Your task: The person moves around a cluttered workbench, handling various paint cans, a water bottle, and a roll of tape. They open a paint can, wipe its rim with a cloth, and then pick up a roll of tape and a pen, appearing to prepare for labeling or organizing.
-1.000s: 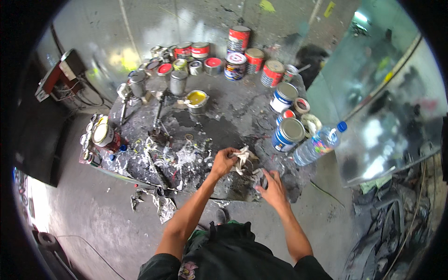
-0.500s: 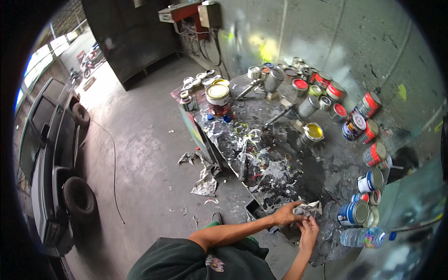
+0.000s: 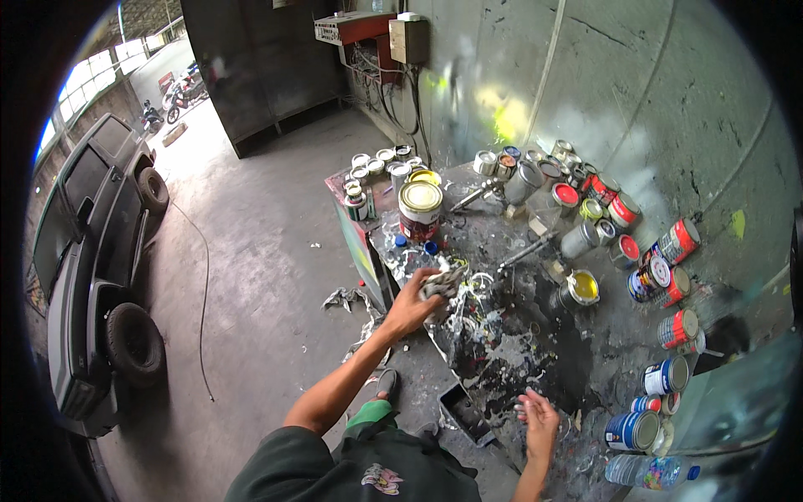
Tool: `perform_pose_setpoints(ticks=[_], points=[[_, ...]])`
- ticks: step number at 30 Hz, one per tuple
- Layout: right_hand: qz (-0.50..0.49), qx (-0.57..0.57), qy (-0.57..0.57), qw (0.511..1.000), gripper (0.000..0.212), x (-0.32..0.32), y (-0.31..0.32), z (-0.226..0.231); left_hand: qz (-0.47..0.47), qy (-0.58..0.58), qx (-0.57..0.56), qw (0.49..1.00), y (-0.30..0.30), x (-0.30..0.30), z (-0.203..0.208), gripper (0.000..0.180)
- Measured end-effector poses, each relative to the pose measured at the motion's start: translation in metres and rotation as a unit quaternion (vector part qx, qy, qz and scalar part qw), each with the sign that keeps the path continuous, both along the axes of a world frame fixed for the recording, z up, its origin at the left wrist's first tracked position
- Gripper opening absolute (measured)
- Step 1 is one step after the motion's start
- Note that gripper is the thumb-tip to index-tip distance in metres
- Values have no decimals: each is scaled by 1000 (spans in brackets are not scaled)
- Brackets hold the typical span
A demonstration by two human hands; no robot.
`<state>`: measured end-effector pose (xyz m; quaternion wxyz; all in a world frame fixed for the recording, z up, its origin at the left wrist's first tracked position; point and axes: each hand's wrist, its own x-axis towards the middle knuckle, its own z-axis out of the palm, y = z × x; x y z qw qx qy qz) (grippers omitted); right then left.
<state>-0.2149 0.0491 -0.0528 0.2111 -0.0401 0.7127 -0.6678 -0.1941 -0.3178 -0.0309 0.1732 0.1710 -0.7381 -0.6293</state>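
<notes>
My left grip (image 3: 411, 303) clenches the crumpled rag (image 3: 443, 284), right grip (image 3: 539, 416) released; I'd press flat wiping this paint-spattered table (image 3: 535, 351).

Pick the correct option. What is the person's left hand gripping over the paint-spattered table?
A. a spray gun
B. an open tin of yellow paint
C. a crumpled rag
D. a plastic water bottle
C: the left hand is closed around a crumpled rag, while the right hand is open and holds nothing.

paint cans (image 3: 661, 276) crowding bench (image 3: 535, 368), floor (image 3: 251, 276) open leftward
</notes>
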Motion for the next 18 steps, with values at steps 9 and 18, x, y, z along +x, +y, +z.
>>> perform_pose_setpoints(ticks=[9,18], points=[[-41,39,19,998,34,-15,-147,17,228,151,-270,923,-100,-81,4,102],[67,222,416,879,112,-146,-433,60,13,9,-145,989,-212,-90,-68,102]])
